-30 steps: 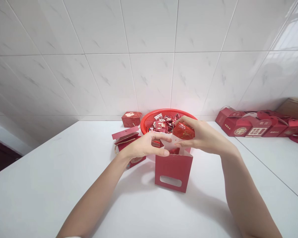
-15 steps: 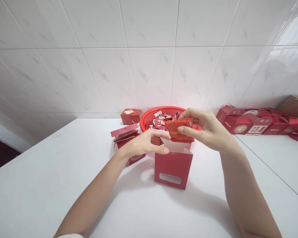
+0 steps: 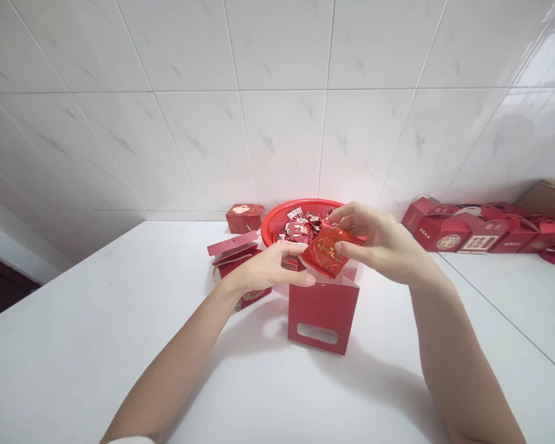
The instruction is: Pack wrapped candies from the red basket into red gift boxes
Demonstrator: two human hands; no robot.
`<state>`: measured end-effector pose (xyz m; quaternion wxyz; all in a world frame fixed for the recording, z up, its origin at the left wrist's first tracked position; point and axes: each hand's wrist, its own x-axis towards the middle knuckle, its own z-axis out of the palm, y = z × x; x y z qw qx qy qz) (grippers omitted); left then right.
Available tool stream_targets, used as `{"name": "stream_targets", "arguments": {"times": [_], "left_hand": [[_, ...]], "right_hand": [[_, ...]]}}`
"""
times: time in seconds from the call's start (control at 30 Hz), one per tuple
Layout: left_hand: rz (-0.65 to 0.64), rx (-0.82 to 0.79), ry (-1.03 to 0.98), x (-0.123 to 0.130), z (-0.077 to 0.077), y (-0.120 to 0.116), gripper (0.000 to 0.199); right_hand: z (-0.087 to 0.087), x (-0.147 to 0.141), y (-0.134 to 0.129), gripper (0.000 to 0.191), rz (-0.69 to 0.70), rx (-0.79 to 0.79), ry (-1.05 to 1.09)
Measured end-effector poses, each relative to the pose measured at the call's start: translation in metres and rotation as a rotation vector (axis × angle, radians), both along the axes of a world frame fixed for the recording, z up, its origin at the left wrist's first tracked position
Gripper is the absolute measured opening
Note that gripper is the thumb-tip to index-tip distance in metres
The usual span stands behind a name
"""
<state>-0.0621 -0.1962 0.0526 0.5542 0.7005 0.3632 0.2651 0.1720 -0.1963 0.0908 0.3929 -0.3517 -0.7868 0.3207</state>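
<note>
A red paper box (image 3: 322, 314) with an oval cut-out stands upright, its top open, on the white table. My left hand (image 3: 272, 266) is at the box's upper left edge, thumb in front and fingers behind, gripping it. Between the thumb and fingers of my right hand (image 3: 374, 243) is a shiny red packet (image 3: 328, 250) with gold print, tilted over the box's opening. Behind them sits a red plastic basket (image 3: 277, 213) of small wrapped sweets (image 3: 300, 229), partly hidden by my hands and the packet.
Left of the basket are a small red box (image 3: 244, 218) and another red box (image 3: 231, 246) with a rope handle. Several red gift boxes (image 3: 483, 231) line the wall at the right, near a brown carton (image 3: 548, 200). A tiled wall rises behind the table (image 3: 120, 302).
The packet has tipped downward and slightly left, its printed face now more visible over the box opening. My left hand and the box have barely moved.
</note>
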Motion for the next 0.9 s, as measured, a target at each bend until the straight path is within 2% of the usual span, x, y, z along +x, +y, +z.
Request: {"name": "stream_targets", "arguments": {"times": [0.13, 0.23, 0.4, 0.53, 0.63, 0.73, 0.83, 0.9], "left_hand": [[-0.021, 0.034, 0.028, 0.001, 0.003, -0.003, 0.035], [0.036, 0.116, 0.05, 0.004, 0.005, -0.007, 0.027], [0.184, 0.214, -0.038, 0.009, 0.005, -0.01, 0.036], [0.239, 0.329, -0.109, 0.01, 0.004, -0.009, 0.045], [0.311, 0.337, -0.191, 0.012, 0.001, -0.009, 0.048], [0.373, 0.313, -0.339, 0.017, -0.002, -0.009, 0.042], [0.349, 0.279, -0.435, 0.021, -0.004, -0.009, 0.037], [0.344, 0.279, -0.404, 0.022, -0.004, -0.01, 0.04]], "right_hand": [[0.0, -0.002, 0.002, 0.02, -0.02, 0.01, 0.049], [0.0, -0.003, 0.002, 0.017, -0.022, 0.006, 0.058], [0.001, -0.001, 0.001, 0.018, -0.008, -0.031, 0.119], [0.002, 0.002, 0.004, 0.022, 0.094, -0.141, 0.257], [0.002, 0.004, 0.007, 0.031, 0.121, -0.19, 0.386], [0.002, 0.003, 0.008, 0.036, 0.123, -0.215, 0.425], [0.003, 0.0, 0.007, 0.028, 0.168, -0.224, 0.41], [0.002, -0.002, 0.007, 0.025, 0.172, -0.215, 0.424]]}}
